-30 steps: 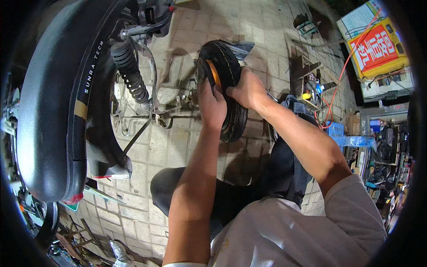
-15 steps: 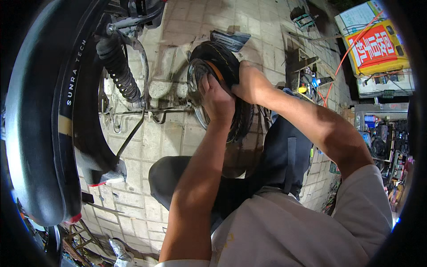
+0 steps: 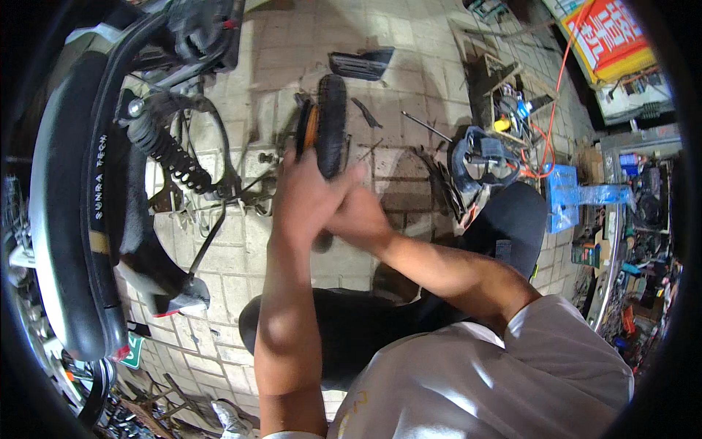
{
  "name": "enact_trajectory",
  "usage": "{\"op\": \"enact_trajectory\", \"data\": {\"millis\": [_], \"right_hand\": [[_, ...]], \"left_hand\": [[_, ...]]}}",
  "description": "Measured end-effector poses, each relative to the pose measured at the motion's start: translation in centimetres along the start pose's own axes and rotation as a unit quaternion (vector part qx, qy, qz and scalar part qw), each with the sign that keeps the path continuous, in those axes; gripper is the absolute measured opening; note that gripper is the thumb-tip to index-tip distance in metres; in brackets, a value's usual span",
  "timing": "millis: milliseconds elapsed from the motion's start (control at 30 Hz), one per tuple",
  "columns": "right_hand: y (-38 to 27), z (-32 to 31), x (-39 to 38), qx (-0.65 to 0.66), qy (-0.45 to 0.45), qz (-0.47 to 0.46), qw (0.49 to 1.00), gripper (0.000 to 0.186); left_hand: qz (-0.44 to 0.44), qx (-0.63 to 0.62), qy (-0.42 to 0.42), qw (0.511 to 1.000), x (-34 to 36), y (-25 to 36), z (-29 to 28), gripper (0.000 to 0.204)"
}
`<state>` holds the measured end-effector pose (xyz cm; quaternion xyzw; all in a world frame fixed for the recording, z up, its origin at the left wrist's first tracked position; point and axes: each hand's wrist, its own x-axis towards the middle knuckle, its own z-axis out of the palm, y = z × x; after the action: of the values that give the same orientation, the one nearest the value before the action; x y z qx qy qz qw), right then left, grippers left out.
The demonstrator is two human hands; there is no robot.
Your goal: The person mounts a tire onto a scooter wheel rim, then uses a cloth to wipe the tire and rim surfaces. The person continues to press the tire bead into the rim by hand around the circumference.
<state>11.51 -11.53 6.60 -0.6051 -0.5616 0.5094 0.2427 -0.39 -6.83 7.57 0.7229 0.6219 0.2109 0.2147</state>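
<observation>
A black tyre (image 3: 332, 102) with an orange rim (image 3: 311, 126) stands on edge in front of me. My left hand (image 3: 306, 196) is at the near part of the wheel, fingers by the rim, blurred and partly hidden. Just right of it and partly behind it, my right hand (image 3: 357, 218) is at the lower tyre; its fingers are hidden and smeared by motion. Left of the wheel are a black coil shock absorber (image 3: 164, 150) and a scooter with a black seat (image 3: 69, 219).
Beyond the wheel lies a black plastic panel (image 3: 360, 63). Rightward are a dark ring-shaped item (image 3: 468, 164), a tool crate (image 3: 504, 110), an orange hose (image 3: 548, 146), a blue plastic stool (image 3: 561, 197), a yellow-red box (image 3: 601, 40) and cluttered shelves (image 3: 643, 249). A shoe (image 3: 227, 417) shows at bottom left.
The wheel has turned more upright and sits further left in view. My hands have moved down toward its near side and closer together. The surroundings have shifted in view.
</observation>
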Motion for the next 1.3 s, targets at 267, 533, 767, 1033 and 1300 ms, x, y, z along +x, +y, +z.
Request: {"op": "enact_trajectory", "data": {"millis": [267, 533, 767, 1033, 1300], "right_hand": [[17.2, -15.1, 11.2, -0.279, 0.033, 0.078, 0.957, 0.026], [38.6, -25.5, 19.8, -0.461, 0.097, 0.141, 0.871, 0.022], [41.8, -27.5, 19.8, -0.58, 0.037, 0.026, 0.814, 0.033], [25.7, -24.4, 18.6, -0.183, 0.22, -0.436, 0.853, 0.03], [10.0, -9.2, 17.4, -0.258, -0.046, -0.476, 0.839, 0.027]], "left_hand": [[-0.066, 0.177, 0.01, 0.982, -1.2, -1.7, -2.1, 0.048], [-0.192, -0.108, 0.092, 0.971, -4.2, -2.3, -1.2, 0.042], [-0.31, -0.232, 0.238, 0.891, -4.2, -3.6, 0.4, 0.041], [-0.35, -0.198, 0.264, 0.876, -3.6, -4.3, 0.0, 0.081], [-0.38, -0.224, 0.276, 0.854, -3.7, -4.3, -0.3, 0.085]]}}
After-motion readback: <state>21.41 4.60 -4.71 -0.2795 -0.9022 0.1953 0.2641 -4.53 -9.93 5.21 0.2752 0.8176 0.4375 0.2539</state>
